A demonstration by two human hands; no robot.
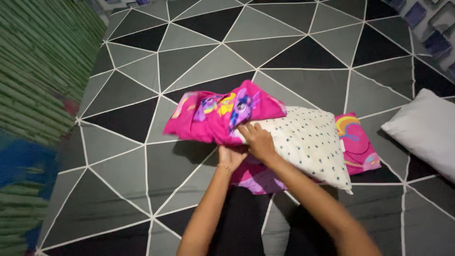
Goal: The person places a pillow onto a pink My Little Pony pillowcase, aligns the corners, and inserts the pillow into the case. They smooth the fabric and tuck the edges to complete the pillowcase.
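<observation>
While both hands grip, soft pink pillowcase (215, 116) bunches — dotted white pillow (308, 142).

A bed (265, 52) with a grey-and-black triangle sheet fills the frame; a white pillow (426, 130) lies at the right edge, a pink pillow (358, 147) right of centre.

Pillowcase (222, 116) left — seemingly over pillow (308, 142)
</observation>
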